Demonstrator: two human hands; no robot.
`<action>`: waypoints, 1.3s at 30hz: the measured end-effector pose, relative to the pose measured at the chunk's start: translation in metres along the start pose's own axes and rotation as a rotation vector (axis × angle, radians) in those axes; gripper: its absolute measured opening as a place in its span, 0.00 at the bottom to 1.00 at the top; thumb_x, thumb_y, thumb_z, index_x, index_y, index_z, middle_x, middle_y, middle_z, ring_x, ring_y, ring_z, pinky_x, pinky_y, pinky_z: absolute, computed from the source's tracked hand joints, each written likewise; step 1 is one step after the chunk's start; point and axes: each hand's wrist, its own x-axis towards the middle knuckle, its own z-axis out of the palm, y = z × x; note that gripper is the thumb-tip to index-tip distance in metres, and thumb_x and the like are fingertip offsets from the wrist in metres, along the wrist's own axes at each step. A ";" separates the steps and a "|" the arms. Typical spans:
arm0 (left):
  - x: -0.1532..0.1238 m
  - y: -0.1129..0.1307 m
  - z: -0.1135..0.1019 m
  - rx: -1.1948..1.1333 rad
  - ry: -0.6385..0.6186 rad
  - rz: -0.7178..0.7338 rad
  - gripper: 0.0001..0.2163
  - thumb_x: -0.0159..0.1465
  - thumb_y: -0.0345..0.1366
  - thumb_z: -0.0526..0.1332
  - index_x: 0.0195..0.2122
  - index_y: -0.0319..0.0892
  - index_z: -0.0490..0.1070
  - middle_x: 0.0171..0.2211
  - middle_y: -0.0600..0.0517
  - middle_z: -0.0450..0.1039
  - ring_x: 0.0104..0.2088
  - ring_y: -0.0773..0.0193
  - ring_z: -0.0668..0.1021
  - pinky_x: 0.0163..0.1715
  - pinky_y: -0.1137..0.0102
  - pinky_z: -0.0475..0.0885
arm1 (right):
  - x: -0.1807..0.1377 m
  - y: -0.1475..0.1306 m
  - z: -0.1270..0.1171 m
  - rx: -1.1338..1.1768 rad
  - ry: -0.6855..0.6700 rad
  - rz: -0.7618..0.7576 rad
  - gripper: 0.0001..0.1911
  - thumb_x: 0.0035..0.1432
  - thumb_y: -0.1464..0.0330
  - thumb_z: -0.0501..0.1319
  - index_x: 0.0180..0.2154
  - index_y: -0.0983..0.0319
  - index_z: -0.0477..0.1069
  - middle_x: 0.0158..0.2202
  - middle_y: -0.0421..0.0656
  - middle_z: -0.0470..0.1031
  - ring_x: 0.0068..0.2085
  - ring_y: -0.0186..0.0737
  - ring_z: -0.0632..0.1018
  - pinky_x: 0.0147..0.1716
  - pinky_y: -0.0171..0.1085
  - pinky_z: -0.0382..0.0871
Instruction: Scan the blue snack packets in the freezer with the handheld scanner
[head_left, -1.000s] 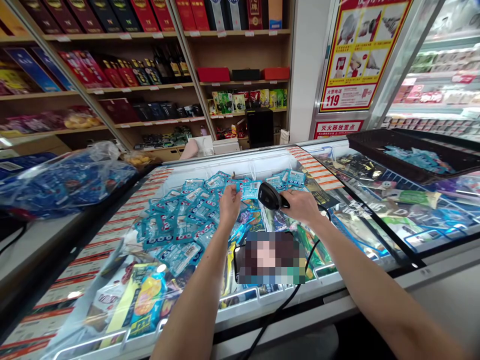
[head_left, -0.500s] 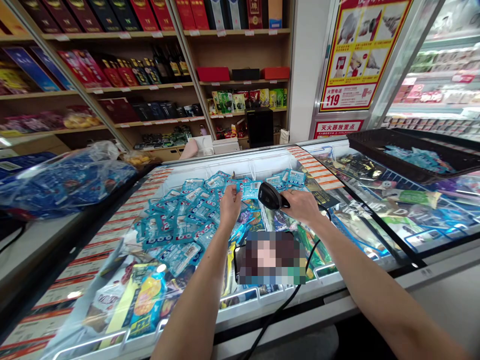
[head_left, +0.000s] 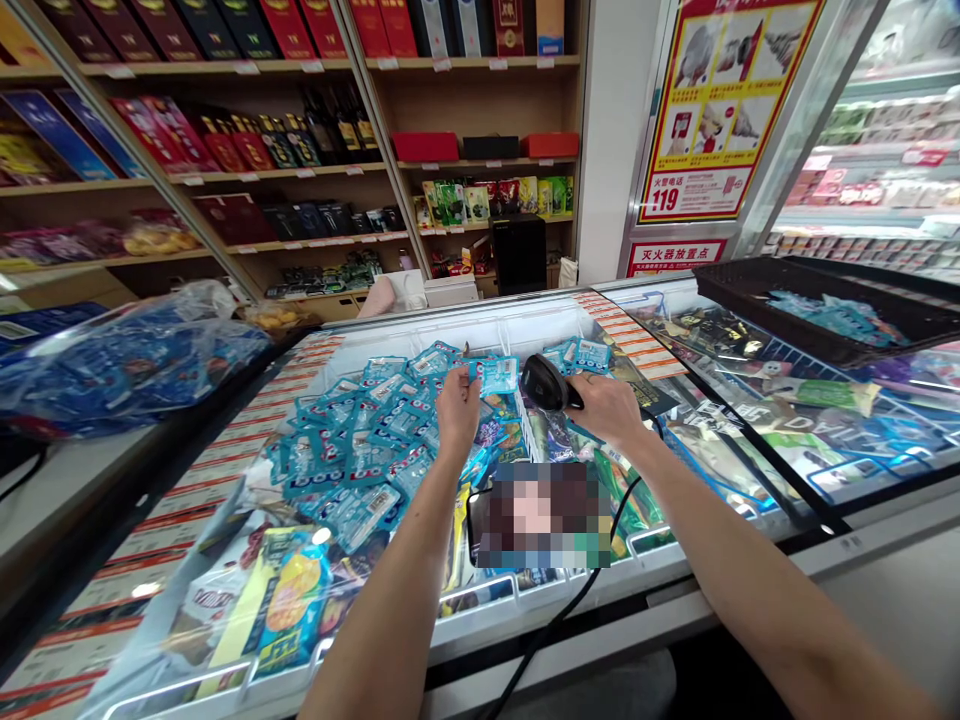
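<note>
My left hand [head_left: 457, 408] pinches a small light-blue packet [head_left: 498, 376] and holds it up over a heap of the same blue packets [head_left: 360, 440] in an open chest freezer [head_left: 480, 325]. My right hand [head_left: 609, 408] grips a black corded barcode scanner [head_left: 547, 383], its head pointed at the held packet from the right, a short gap between them. The scanner's black cable [head_left: 559, 615] runs down past the freezer's front edge.
A clear bag of blue packets [head_left: 127, 360] lies on the counter at left. A black tray [head_left: 825, 305] with more packets sits on the glass lid at right. Shelves of boxed goods [head_left: 300, 140] stand behind the freezer. Other wrapped frozen goods [head_left: 285, 600] fill the near compartments.
Both hands have lifted slightly, carrying the packet and the scanner a little higher and farther from me; the grips are unchanged.
</note>
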 end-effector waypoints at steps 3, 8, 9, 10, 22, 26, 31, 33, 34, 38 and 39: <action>0.002 0.006 -0.009 0.083 0.123 0.001 0.13 0.62 0.39 0.54 0.47 0.42 0.65 0.36 0.49 0.72 0.36 0.61 0.75 0.39 0.66 0.69 | 0.001 0.003 -0.003 0.004 -0.009 0.107 0.19 0.58 0.59 0.55 0.47 0.60 0.69 0.41 0.46 0.77 0.41 0.44 0.75 0.33 0.35 0.59; 0.006 0.006 -0.026 0.334 0.174 0.017 0.18 0.63 0.35 0.52 0.54 0.40 0.61 0.39 0.44 0.71 0.41 0.55 0.73 0.43 0.61 0.67 | 0.003 0.009 -0.007 -0.031 -0.024 0.243 0.18 0.58 0.58 0.54 0.46 0.60 0.70 0.40 0.47 0.77 0.39 0.44 0.76 0.32 0.36 0.60; 0.006 0.006 -0.028 0.392 0.164 0.021 0.18 0.62 0.34 0.52 0.54 0.39 0.61 0.41 0.42 0.71 0.43 0.53 0.73 0.45 0.59 0.66 | 0.003 0.010 -0.007 -0.038 -0.023 0.259 0.18 0.58 0.58 0.54 0.45 0.59 0.70 0.39 0.46 0.77 0.38 0.44 0.76 0.32 0.36 0.60; 0.005 0.006 -0.030 0.455 0.159 0.027 0.19 0.62 0.34 0.52 0.54 0.38 0.61 0.42 0.40 0.70 0.45 0.51 0.71 0.46 0.57 0.65 | 0.003 0.011 -0.007 -0.042 -0.020 0.269 0.18 0.58 0.58 0.54 0.45 0.59 0.70 0.39 0.46 0.77 0.37 0.45 0.76 0.32 0.36 0.60; -0.003 0.013 -0.020 0.717 -0.228 0.337 0.12 0.60 0.28 0.51 0.36 0.43 0.74 0.40 0.42 0.71 0.45 0.49 0.70 0.47 0.53 0.60 | 0.004 0.019 -0.006 -0.056 -0.001 0.353 0.18 0.57 0.56 0.55 0.44 0.59 0.70 0.36 0.46 0.77 0.37 0.46 0.77 0.32 0.36 0.61; -0.005 0.013 -0.018 0.753 -0.169 0.353 0.11 0.61 0.30 0.52 0.38 0.43 0.74 0.41 0.41 0.71 0.45 0.47 0.70 0.48 0.51 0.59 | 0.005 0.022 -0.005 -0.052 0.010 0.391 0.19 0.57 0.56 0.55 0.45 0.59 0.70 0.36 0.46 0.77 0.39 0.46 0.77 0.33 0.37 0.61; -0.007 0.015 -0.010 0.629 -0.191 0.406 0.11 0.62 0.35 0.53 0.40 0.45 0.73 0.44 0.43 0.71 0.46 0.50 0.71 0.52 0.53 0.57 | 0.005 0.023 -0.005 -0.040 0.007 0.404 0.18 0.57 0.55 0.55 0.45 0.59 0.70 0.36 0.46 0.77 0.38 0.46 0.77 0.33 0.37 0.62; -0.007 0.019 -0.004 0.561 -0.251 0.420 0.11 0.62 0.37 0.54 0.42 0.47 0.73 0.44 0.45 0.72 0.46 0.52 0.71 0.53 0.54 0.58 | 0.005 0.023 -0.006 -0.038 0.003 0.413 0.18 0.57 0.55 0.55 0.44 0.59 0.70 0.36 0.47 0.77 0.38 0.46 0.77 0.34 0.37 0.62; -0.007 0.022 -0.001 0.525 -0.289 0.420 0.11 0.62 0.37 0.54 0.42 0.47 0.73 0.43 0.45 0.72 0.46 0.52 0.72 0.52 0.54 0.59 | 0.006 0.023 -0.006 -0.039 0.001 0.419 0.18 0.57 0.56 0.55 0.44 0.59 0.70 0.36 0.47 0.77 0.38 0.46 0.77 0.34 0.37 0.62; -0.010 0.040 0.009 0.288 -0.545 0.450 0.13 0.64 0.40 0.53 0.47 0.48 0.72 0.46 0.47 0.73 0.47 0.55 0.73 0.50 0.58 0.64 | 0.006 0.026 -0.007 -0.038 0.002 0.460 0.18 0.57 0.57 0.55 0.44 0.59 0.70 0.36 0.46 0.77 0.38 0.46 0.77 0.33 0.37 0.62; -0.012 0.045 0.011 0.214 -0.630 0.487 0.14 0.65 0.39 0.52 0.49 0.49 0.70 0.48 0.48 0.72 0.49 0.57 0.73 0.50 0.60 0.65 | 0.006 0.027 -0.007 -0.036 0.005 0.472 0.18 0.56 0.57 0.55 0.44 0.59 0.70 0.36 0.46 0.77 0.38 0.46 0.77 0.33 0.37 0.62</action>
